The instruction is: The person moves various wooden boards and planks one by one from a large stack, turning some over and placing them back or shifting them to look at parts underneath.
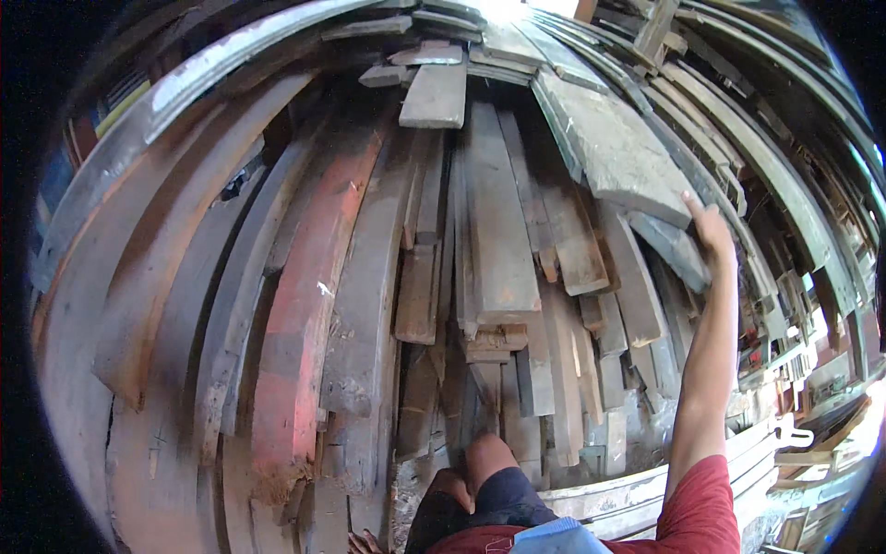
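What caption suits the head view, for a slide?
Right hand at the end of a wide plank, amid stacked boards and a reddish beam.

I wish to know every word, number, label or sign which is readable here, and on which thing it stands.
No text can be read.
Red shirt: a small mark at the lower edge, too small to read.
Lower-left board: faint marks, too blurred to read.

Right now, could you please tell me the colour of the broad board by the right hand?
The broad board is pale grey-beige, seen best in the head view.
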The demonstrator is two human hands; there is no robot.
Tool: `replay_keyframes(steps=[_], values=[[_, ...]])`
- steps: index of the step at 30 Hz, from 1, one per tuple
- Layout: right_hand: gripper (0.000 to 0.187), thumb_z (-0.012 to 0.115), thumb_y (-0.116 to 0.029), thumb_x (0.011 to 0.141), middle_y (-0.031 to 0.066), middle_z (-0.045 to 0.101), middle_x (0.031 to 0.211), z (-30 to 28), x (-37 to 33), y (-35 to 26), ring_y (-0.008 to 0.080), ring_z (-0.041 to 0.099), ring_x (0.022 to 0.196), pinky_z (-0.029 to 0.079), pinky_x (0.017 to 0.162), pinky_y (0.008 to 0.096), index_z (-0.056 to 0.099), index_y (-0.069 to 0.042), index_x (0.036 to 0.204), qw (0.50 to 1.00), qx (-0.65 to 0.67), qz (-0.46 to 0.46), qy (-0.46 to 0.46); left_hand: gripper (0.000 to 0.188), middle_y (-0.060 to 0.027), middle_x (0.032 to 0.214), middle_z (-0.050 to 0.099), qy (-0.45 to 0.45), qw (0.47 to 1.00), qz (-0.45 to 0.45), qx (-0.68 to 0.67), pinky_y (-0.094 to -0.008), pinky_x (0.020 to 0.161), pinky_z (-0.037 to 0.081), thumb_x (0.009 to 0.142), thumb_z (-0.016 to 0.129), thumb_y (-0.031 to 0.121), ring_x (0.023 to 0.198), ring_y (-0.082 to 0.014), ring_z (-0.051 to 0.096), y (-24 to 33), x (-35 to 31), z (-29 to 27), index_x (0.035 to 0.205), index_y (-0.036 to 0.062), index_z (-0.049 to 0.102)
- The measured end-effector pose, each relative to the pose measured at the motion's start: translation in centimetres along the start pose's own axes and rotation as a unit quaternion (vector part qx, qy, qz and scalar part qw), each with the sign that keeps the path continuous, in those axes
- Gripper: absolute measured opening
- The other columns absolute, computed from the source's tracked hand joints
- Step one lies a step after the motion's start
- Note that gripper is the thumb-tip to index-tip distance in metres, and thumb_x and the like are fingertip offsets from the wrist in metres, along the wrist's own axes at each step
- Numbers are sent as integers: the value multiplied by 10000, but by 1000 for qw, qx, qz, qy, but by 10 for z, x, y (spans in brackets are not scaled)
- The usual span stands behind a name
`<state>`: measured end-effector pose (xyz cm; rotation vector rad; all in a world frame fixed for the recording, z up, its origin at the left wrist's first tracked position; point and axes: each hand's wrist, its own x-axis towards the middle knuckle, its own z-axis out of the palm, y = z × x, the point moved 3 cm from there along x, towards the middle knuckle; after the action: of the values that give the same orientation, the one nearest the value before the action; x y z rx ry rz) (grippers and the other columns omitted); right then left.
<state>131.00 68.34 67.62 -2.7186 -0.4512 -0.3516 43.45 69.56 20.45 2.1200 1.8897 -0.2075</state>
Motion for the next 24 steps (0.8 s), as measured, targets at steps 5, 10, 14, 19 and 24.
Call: replay_keyframes(steps=[5, 10, 14, 19, 24], values=[[1146, 699, -816, 818, 235, 619, 1477, -4, 26, 42, 385, 618, 1299, 491, 1074, 510, 513, 59, 1535, 939, 271, 109, -182, 639, -244, 1548, 540, -8, 1000, -8, -18, -562, 1205, 373, 1015, 644, 416, 1425, -424, 521, 25, 14, -9, 1571, 129, 514], [799, 706, -577, 968, 192, 592, 1528, 14, 7, 27, 353, 578, 1359, 450, 1173, 466, 566, 0, 1502, 834, 479, 97, -256, 614, -238, 1528, 562, -12, 999, -35, -27, -554, 1192, 391, 1027, 631, 411, 1406, -421, 542, 43, 19, -18, 1558, 120, 529], [807, 701, -583, 973, 189, 585, 1538, 17, 3, 19, 350, 565, 1380, 442, 1177, 466, 561, -1, 1515, 819, 491, 97, -280, 595, -234, 1512, 579, -32, 998, -42, -38, -548, 1181, 406, 1036, 620, 406, 1391, -418, 559, 59, 23, -24, 1548, 113, 540], [765, 714, -541, 988, 194, 616, 1501, 16, -2, 23, 336, 612, 1326, 476, 1135, 460, 590, 23, 1490, 825, 499, 104, -244, 572, -228, 1493, 601, -73, 995, -31, -65, -540, 1167, 425, 1048, 607, 401, 1372, -415, 580, 88, 36, -39, 1534, 105, 555], [774, 717, -542, 984, 203, 633, 1475, 16, -5, 30, 330, 623, 1310, 469, 1133, 463, 601, 50, 1470, 833, 499, 107, -214, 550, -222, 1473, 623, -138, 984, 23, -110, -533, 1154, 443, 1060, 594, 395, 1353, -411, 601, 126, 63, -60, 1521, 96, 569]])
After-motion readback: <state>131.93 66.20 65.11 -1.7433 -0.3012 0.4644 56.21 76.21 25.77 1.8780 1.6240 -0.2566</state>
